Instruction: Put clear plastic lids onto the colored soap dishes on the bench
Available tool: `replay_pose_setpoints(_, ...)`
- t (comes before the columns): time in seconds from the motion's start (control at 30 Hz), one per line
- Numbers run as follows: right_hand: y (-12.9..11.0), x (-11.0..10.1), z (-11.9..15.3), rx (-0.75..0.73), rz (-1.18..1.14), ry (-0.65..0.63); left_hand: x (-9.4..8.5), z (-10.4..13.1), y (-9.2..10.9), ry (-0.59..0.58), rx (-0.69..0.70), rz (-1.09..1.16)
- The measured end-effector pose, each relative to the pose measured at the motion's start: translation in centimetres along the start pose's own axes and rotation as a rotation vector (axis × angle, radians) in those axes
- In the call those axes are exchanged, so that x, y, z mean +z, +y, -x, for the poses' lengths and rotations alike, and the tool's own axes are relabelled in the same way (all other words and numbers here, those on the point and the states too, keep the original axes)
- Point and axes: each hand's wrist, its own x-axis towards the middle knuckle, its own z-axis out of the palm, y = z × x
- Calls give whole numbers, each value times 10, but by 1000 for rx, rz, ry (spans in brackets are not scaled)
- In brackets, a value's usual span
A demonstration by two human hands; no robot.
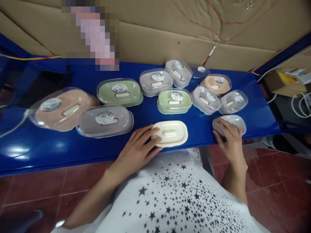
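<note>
A cream oval lid with a raised middle bar (172,133) lies flat near the table's front edge. My left hand (143,142) rests on its left end, fingers spread over the rim. To the right, my right hand (229,137) is on a grey oval dish (236,122), its thumb at the near side and its fingers reaching over the dish. Behind the lid sits a green box under a clear cover (175,100), with a round label. A lilac covered box (104,121) stands to the left of my left hand.
Several more covered boxes in peach (65,108), green (120,92) and grey (206,99) stand across the blue table (145,111). A loose clear cover (199,73) and a red-handled tool (210,54) are at the back. A cardboard box (284,82) is at right.
</note>
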Motion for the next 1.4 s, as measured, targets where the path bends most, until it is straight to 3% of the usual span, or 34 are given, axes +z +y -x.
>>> replay_pose_setpoints(0.13,-26,15,-8,-18,-93,25,1,0,0,16,14,-10)
replay_pose_setpoints(0.3,-68,19,-37,-242,-261,-138,2,0,0,41,39,-39)
replay_pose_setpoints(0.37,-65,11,-43,-239,-221,-141,2,0,0,45,36,-42)
replay_pose_setpoints(0.5,-36,-3,-34,-79,-119,-214,2,1,0,39,16,-31)
replay_pose_setpoints(0.6,-25,-3,-24,-45,-64,-124,2,2,0,18,-19,-5)
replay_pose_setpoints(0.7,-41,4,-24,-87,-133,-51,2,2,-1,2,-48,28)
replay_pose_setpoints(0.87,-90,26,-39,-346,-215,-172,3,3,-2,9,-86,83)
replay_pose_setpoints(0.97,-110,34,-44,-424,-207,-166,3,4,-3,11,-121,117)
replay_pose_setpoints(1.4,-99,34,-42,-504,-243,-297,3,5,-4,27,-25,48)
